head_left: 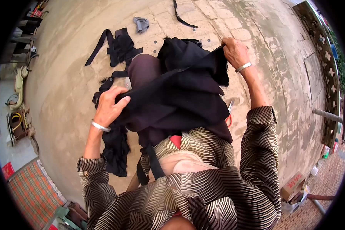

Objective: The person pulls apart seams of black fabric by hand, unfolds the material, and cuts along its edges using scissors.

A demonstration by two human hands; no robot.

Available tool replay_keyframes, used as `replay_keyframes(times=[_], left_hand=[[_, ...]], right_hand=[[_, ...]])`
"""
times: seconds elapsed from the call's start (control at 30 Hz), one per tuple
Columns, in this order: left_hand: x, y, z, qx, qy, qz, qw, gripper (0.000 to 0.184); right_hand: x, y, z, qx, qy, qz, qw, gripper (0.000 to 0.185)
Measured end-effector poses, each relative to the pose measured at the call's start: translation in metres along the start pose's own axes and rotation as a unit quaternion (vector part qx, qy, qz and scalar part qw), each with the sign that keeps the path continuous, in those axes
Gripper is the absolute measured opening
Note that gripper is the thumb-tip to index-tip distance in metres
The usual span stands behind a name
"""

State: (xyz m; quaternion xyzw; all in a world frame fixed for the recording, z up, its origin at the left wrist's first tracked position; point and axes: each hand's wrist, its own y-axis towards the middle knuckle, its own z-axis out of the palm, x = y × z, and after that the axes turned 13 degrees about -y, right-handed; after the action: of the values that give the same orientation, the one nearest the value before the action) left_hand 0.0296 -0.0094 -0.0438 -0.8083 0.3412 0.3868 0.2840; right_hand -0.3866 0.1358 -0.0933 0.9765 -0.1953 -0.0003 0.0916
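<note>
A black cloth [172, 96] lies across my lap, its upper edge pulled into a taut slanting line between both hands. My left hand [109, 107] pinches the lower-left end between thumb and fingers. Higher up on the right, my right hand [235, 53] is closed on the other end of that edge. More black fabric [176, 53] bunches behind the stretched edge, over my knees. Beside my right thigh, scissors [229, 117] with red handles lie partly covered by the cloth. Black scraps [117, 149] hang or lie just below my left hand; what supports them is hidden.
Black cut pieces [122, 48], a grey scrap [141, 24] and a black strip [182, 17] lie on the concrete ground [61, 96]. At the left edge are a sewing machine [19, 86] and a plaid cloth [34, 193]. A cardboard box [293, 186] stands lower right.
</note>
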Motion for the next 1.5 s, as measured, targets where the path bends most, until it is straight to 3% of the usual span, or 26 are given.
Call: replay_keyframes(times=[0.03,0.1,0.13,0.2,0.3,0.4,0.43,0.57,0.63,0.77,0.83,0.97,1.13,1.37,1.47,1.5], left_hand=[[-0.002,0.011,0.006,0.002,-0.002,-0.001,1.0,0.026],[-0.015,0.029,0.021,-0.04,0.033,0.161,0.986,0.032],[-0.022,0.04,0.028,-0.041,0.03,0.16,0.986,0.032],[-0.035,0.058,0.042,-0.02,0.014,0.185,0.983,0.035],[-0.053,0.073,0.069,0.005,0.014,0.233,0.972,0.031],[-0.054,0.084,0.079,0.013,0.002,0.194,0.981,0.024],[-0.052,0.088,0.081,-0.006,-0.014,0.228,0.974,0.017],[-0.058,0.086,0.079,0.021,-0.021,0.206,0.978,0.014],[-0.07,0.084,0.074,0.054,-0.115,0.05,0.991,0.014],[-0.075,0.085,0.078,0.043,-0.172,0.076,0.981,0.019],[-0.075,0.085,0.077,0.057,-0.162,0.066,0.983,0.02],[-0.074,0.085,0.082,0.092,-0.162,0.012,0.982,0.024],[-0.081,0.071,0.106,-0.005,-0.169,0.084,0.982,0.02],[-0.08,0.059,0.124,-0.076,-0.175,0.11,0.975,0.019],[-0.088,0.053,0.122,-0.075,-0.157,0.11,0.979,0.018],[-0.091,0.048,0.12,-0.072,-0.135,0.111,0.982,0.018]], right_hand=[[0.001,-0.001,-0.001,0.028,0.015,-0.008,0.999,0.016],[0.005,-0.004,-0.005,0.062,0.067,-0.013,0.996,0.017],[0.008,-0.006,-0.007,0.064,0.065,-0.014,0.996,0.017],[0.029,-0.01,-0.023,-0.052,0.167,-0.094,0.98,0.022],[0.066,-0.029,-0.049,-0.049,0.229,-0.155,0.96,0.026],[0.084,-0.035,-0.04,-0.068,0.209,-0.206,0.954,0.023],[0.086,-0.038,-0.034,-0.07,0.182,-0.23,0.954,0.022],[0.085,-0.037,-0.018,-0.05,0.244,-0.199,0.948,0.018],[0.088,-0.034,-0.019,-0.085,0.277,-0.189,0.938,0.016],[0.091,-0.036,-0.022,-0.092,0.309,-0.156,0.934,0.014],[0.09,-0.033,-0.015,-0.16,0.2,-0.2,0.946,0.011],[0.089,-0.033,-0.011,-0.196,0.063,-0.225,0.952,0.012],[0.086,-0.027,0.006,-0.251,-0.044,-0.196,0.947,0.014],[0.089,-0.018,0.022,-0.292,0.028,-0.216,0.931,0.015],[0.087,-0.018,0.024,-0.258,0.038,-0.238,0.936,0.011],[0.08,-0.016,0.037,-0.251,0.009,-0.134,0.959,0.009]])
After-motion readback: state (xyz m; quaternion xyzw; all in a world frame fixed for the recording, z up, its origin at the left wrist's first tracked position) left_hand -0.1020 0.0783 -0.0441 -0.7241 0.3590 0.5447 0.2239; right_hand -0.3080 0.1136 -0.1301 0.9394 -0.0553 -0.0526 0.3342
